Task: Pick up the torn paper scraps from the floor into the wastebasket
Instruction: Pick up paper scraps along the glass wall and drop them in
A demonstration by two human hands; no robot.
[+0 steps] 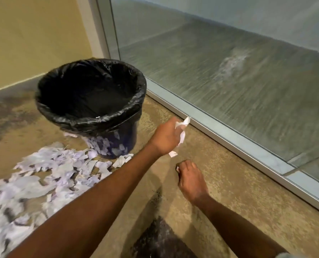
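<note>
Bare forearms (84, 207) (perhaps a grey sleeve (287, 255))

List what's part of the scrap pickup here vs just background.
Job: wastebasket, scrap pile on the floor, held scraps in left hand, right hand (curled, contents unclear).
Background: glass wall, metal frame, beige wall, dark floor stain.
</note>
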